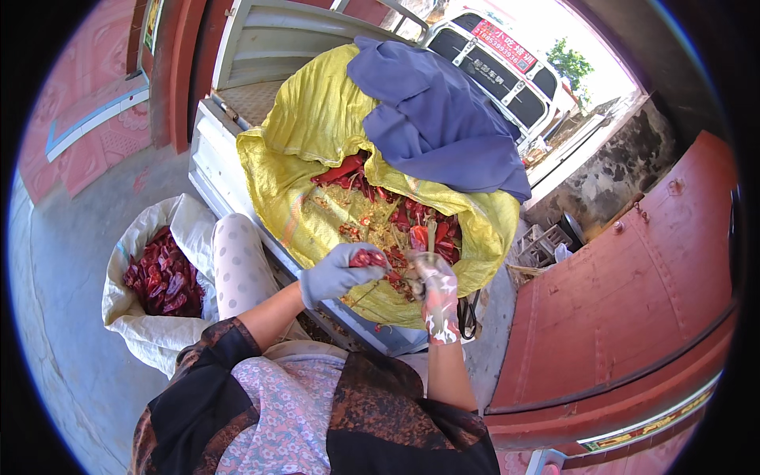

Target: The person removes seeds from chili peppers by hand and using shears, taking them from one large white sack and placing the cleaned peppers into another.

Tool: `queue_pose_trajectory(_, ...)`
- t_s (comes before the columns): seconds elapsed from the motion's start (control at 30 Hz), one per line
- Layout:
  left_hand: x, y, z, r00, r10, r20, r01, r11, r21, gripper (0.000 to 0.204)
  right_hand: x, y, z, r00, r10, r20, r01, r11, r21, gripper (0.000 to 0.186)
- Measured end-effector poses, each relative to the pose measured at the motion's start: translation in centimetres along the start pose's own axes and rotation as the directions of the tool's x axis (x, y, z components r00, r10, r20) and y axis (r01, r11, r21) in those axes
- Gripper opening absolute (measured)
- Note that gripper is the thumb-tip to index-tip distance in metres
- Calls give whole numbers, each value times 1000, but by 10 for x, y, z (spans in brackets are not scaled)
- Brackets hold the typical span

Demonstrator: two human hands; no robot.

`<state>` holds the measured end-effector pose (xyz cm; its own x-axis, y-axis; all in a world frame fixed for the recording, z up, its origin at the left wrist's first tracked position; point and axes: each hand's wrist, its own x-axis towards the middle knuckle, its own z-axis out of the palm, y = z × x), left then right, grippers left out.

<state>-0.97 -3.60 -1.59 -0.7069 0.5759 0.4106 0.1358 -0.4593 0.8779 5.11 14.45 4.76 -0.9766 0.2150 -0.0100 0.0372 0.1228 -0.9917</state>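
Observation:
My left hand, in a grey glove, is closed around dried red chili peppers. Just to its right, my right hand wears a camouflage-patterned glove with its fingers pinched together. A pale brown stalk rises from those fingers; their tips are partly hidden. Both hands are over the mouth of a large yellow woven sack, which lies open. Inside it are more red chili peppers, along with yellowish stems and crumbs. A dark blue cloth drapes over the sack's far part.
A white woven sack of dark red dried peppers stands on the floor at left, beside my knee. The yellow sack rests on a light metal cargo bed. A white vehicle is beyond. A red metal door leans across the right.

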Motion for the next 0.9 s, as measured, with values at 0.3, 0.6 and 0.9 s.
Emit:
queue_pose_trajectory(0.3,-4,27,-21,994,-93,-56,78,969,-233,10,43,16,-42,927,-340,-160,114,661,-741,30)
queue_pose_trajectory(0.6,5,12,-13,991,-117,-73,104,982,-158,10,82,61,-61,943,-294,-156,209,887,-411,26)
queue_pose_trajectory(0.9,9,21,11,976,-137,-172,112,983,-143,14,-15,34,24,998,62,-3,-61,986,153,8)
